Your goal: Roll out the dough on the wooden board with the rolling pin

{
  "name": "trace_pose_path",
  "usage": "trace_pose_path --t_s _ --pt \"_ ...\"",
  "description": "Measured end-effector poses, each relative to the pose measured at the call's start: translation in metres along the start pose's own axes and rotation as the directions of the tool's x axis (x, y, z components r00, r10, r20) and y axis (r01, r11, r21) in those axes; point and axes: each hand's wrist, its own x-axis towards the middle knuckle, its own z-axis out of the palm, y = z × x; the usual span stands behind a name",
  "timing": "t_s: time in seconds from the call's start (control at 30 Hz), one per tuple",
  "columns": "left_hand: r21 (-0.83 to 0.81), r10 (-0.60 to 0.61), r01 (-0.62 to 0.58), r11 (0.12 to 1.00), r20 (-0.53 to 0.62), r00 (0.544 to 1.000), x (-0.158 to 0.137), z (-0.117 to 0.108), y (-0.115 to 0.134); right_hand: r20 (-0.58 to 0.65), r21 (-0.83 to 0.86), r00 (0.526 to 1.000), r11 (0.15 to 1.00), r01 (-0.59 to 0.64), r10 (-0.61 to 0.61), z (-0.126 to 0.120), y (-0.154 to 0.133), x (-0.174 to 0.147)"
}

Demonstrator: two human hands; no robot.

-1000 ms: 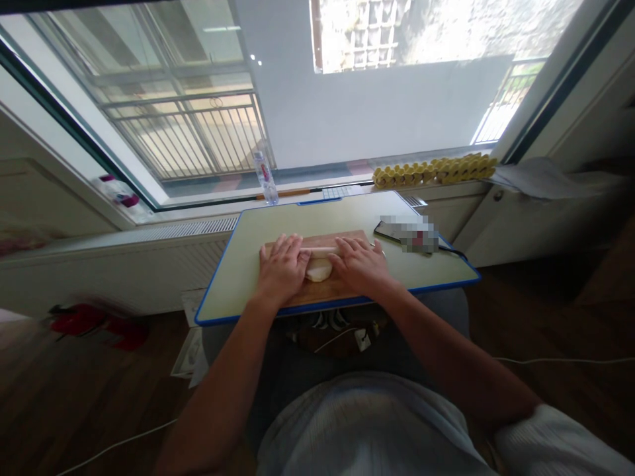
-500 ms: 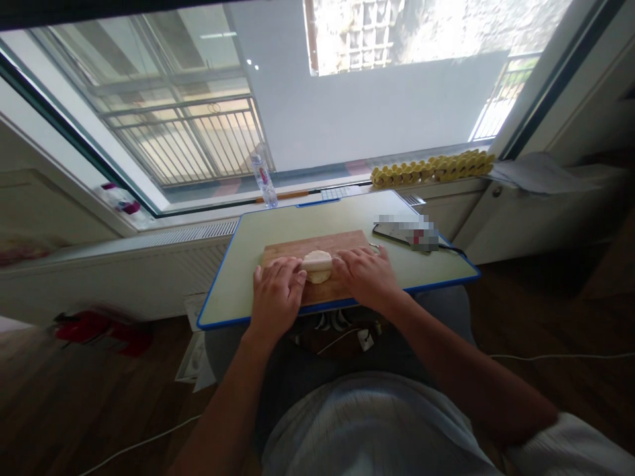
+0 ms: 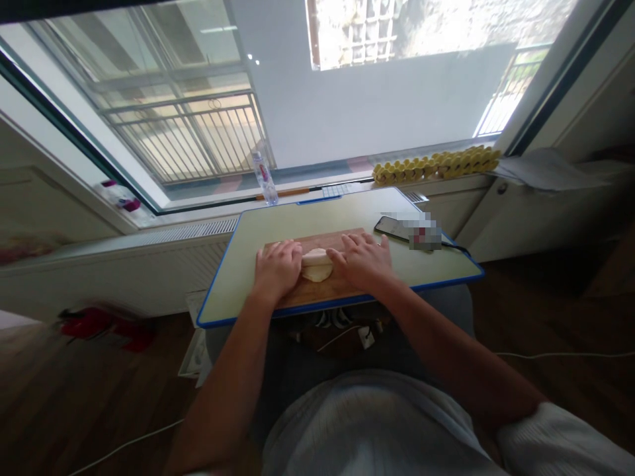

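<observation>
A pale rolling pin (image 3: pixel 315 261) lies crosswise over a flat piece of dough (image 3: pixel 317 273) on the wooden cutting board (image 3: pixel 317 291). My left hand (image 3: pixel 279 266) is bent over the pin's left end, its thumb beside the dough. Over the right end rests my right hand (image 3: pixel 364 260), fingers pointing away from me and thumb close to the dough. Both ends of the pin are hidden beneath the hands. Most of the visible dough is on the near side of the pin.
The board rests on a small blue-edged table (image 3: pixel 238 264). A phone (image 3: pixel 394 228) with a cable lies at the right. On the sill stand a plastic bottle (image 3: pixel 265 178) and yellow egg cartons (image 3: pixel 436 165). A red fire extinguisher (image 3: pixel 106 327) is on the floor at left.
Both hands have moved the rolling pin away from me, toward the far side of the dough. More dough now shows on the near side.
</observation>
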Motion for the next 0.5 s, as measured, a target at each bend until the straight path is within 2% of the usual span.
trace_pose_path --t_s 0.17,0.27,0.37,0.5 --pt "-0.054 -0.005 -0.003 0.999 -0.156 0.988 -0.062 0.011 0.002 -0.089 0.023 0.995 0.998 0.052 -0.05 0.0 0.0 -0.055" --pt "-0.053 0.018 -0.029 0.998 -0.2 0.98 -0.087 0.016 0.005 -0.105 0.047 0.991 0.995 0.088 -0.083 0.0 0.002 -0.078" --pt "-0.057 0.015 -0.028 0.998 -0.21 0.978 -0.092 0.018 0.006 -0.101 0.063 0.991 0.993 0.096 -0.089 0.001 0.003 -0.08" --pt "-0.053 -0.01 0.0 0.999 -0.188 0.982 -0.069 0.015 0.006 -0.099 0.078 0.993 0.994 0.076 -0.068 0.004 0.001 -0.051"
